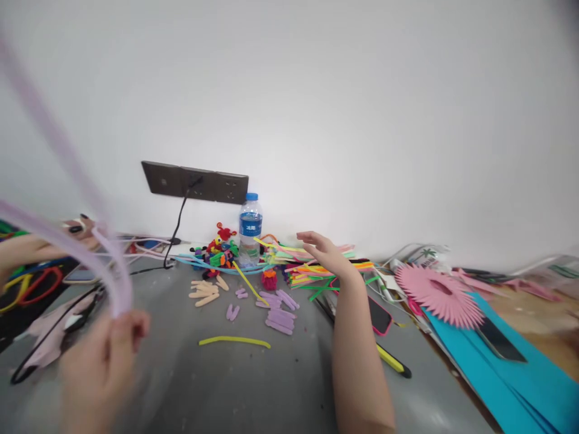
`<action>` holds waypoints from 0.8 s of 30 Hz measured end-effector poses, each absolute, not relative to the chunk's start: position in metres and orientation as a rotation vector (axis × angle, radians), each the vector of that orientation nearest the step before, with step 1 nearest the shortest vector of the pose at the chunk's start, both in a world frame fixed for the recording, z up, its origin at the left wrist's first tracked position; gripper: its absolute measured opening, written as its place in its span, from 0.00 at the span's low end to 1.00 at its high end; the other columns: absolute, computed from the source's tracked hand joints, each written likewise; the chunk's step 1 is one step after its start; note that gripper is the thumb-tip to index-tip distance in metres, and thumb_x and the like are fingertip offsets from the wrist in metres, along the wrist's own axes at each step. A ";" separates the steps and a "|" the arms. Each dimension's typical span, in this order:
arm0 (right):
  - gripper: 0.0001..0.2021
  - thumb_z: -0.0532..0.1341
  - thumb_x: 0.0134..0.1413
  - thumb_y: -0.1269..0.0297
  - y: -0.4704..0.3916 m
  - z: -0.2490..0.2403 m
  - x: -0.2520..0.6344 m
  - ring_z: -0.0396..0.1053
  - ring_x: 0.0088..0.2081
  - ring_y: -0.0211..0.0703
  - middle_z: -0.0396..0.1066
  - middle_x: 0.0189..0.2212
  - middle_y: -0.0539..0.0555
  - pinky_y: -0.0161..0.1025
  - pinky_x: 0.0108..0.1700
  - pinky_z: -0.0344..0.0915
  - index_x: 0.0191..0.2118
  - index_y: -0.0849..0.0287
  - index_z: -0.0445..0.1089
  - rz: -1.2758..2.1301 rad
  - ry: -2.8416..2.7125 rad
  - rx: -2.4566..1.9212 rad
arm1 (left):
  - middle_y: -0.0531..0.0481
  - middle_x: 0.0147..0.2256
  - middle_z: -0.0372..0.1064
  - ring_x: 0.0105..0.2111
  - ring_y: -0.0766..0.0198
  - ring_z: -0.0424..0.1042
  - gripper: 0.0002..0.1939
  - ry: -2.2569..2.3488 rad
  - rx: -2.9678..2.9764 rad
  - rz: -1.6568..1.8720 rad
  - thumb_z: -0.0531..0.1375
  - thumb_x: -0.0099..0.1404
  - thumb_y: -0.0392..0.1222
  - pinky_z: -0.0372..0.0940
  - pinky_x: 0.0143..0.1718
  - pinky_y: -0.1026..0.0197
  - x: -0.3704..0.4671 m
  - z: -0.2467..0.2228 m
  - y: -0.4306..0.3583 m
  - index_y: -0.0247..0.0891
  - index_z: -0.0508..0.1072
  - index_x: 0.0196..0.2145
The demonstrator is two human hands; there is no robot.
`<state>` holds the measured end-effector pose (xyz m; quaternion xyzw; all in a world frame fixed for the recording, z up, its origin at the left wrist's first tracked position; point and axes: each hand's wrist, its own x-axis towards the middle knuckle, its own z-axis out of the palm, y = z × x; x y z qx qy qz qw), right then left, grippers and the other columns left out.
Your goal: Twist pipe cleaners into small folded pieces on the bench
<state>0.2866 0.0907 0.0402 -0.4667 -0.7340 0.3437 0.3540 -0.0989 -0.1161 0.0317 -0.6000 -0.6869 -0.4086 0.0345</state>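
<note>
In the head view, my left hand (106, 364), blurred by motion, is closed round the lower ends of a few long lilac pipe cleaners (120, 283), which rise to the upper left. My right hand (323, 256) reaches forward with its fingers stretched out and nothing visible in them. Near it lies a heap of many-coloured pipe cleaners (312, 277) by the wall. Short folded lilac pieces (280, 321) and beige pieces (205, 295) are grouped on the grey table. Closer to me lies a single yellow-green pipe cleaner (234, 340).
Against the wall stand a water bottle (251, 226) and small colourful pipe-cleaner figures (219, 247). Another person's hand (75, 235) is at the far left. A yellow cutter (391, 360), a phone (379, 316), a pink paper fan (438, 295) and blue sheets (520, 386) lie right.
</note>
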 end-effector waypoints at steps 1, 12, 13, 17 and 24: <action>0.18 0.60 0.56 0.57 0.087 0.045 0.283 0.66 0.54 0.51 0.70 0.51 0.59 0.52 0.57 0.62 0.51 0.56 0.69 0.956 -1.899 -1.175 | 0.58 0.16 0.63 0.15 0.63 0.65 0.13 -2.028 -1.948 -1.241 0.47 0.68 0.41 0.56 0.20 0.63 -0.081 0.034 -0.112 0.45 0.65 0.27; 0.39 0.69 0.37 0.39 0.062 0.069 0.250 0.52 0.22 0.32 0.57 0.22 0.44 0.32 0.25 0.51 0.52 0.61 0.67 1.730 -1.872 -0.413 | 0.47 0.28 0.69 0.26 0.61 0.68 0.18 -1.249 -2.859 -0.468 0.43 0.72 0.40 0.55 0.26 0.62 0.025 0.077 -0.020 0.39 0.68 0.32; 0.32 0.67 0.40 0.38 0.064 0.069 0.254 0.50 0.21 0.32 0.55 0.20 0.44 0.32 0.24 0.49 0.43 0.61 0.71 1.643 -1.813 -0.484 | 0.47 0.27 0.68 0.25 0.60 0.67 0.18 -1.347 -2.893 -0.417 0.42 0.72 0.42 0.54 0.26 0.62 0.025 0.079 -0.015 0.39 0.68 0.32; 0.23 0.62 0.50 0.41 0.067 0.070 0.283 0.39 0.16 0.30 0.42 0.13 0.40 0.32 0.20 0.42 0.23 0.57 0.63 1.364 -1.529 -0.745 | 0.50 0.24 0.68 0.25 0.61 0.68 0.23 -1.690 -3.239 -0.269 0.41 0.72 0.50 0.58 0.29 0.62 0.008 0.082 0.003 0.40 0.67 0.28; 0.16 0.66 0.51 0.50 0.055 0.063 0.323 0.64 0.18 0.34 0.70 0.17 0.49 0.32 0.22 0.61 0.31 0.61 0.71 1.588 -1.649 -0.987 | 0.50 0.26 0.71 0.26 0.62 0.67 0.24 -1.841 -3.630 -0.046 0.47 0.68 0.57 0.60 0.29 0.64 -0.039 0.082 0.030 0.39 0.70 0.25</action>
